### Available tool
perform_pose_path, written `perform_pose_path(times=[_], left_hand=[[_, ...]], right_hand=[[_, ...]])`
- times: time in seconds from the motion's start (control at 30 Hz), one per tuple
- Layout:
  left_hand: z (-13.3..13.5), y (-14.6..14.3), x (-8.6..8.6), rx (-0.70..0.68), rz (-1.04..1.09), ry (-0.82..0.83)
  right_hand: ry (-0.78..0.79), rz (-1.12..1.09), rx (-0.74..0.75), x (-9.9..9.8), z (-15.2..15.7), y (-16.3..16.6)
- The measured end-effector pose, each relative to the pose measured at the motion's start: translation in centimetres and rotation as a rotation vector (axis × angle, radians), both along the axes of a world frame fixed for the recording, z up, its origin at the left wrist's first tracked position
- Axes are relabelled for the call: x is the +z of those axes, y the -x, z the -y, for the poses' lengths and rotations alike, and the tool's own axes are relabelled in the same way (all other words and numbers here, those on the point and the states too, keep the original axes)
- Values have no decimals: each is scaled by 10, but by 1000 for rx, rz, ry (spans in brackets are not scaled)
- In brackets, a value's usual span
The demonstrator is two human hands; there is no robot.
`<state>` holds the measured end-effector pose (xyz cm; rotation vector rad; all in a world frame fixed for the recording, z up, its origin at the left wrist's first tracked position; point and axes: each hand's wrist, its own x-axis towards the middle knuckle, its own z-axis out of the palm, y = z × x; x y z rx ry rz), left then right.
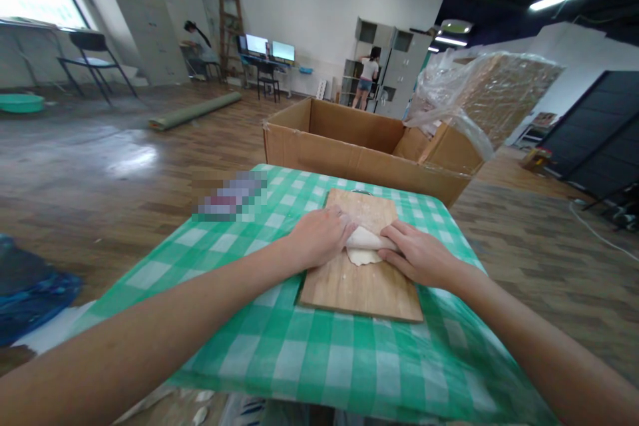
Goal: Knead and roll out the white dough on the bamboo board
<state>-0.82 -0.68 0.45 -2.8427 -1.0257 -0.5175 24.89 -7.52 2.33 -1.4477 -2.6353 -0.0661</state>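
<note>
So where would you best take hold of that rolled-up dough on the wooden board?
Probably at its two ends, from above, as the left hand and right hand do now. The dough roll lies crosswise on the board and looks soft, with a flat flap on the near side, so fingers curled over both ends would likely keep it from sagging.

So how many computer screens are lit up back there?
2. The first screen glows on the far desk; the second screen stands just right of it. Others may hide behind the cardboard box.
</note>
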Motion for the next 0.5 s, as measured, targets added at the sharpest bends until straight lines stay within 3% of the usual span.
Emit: perform_pose_path(times=[0.27, 0.5], left_hand=[[22, -1, -18, 85, 83, -59], [-5, -6, -16, 140, 5, 12]], right_hand=[[-105, -85, -55, -24, 7, 12], [-55, -99, -47, -18, -15, 13]])
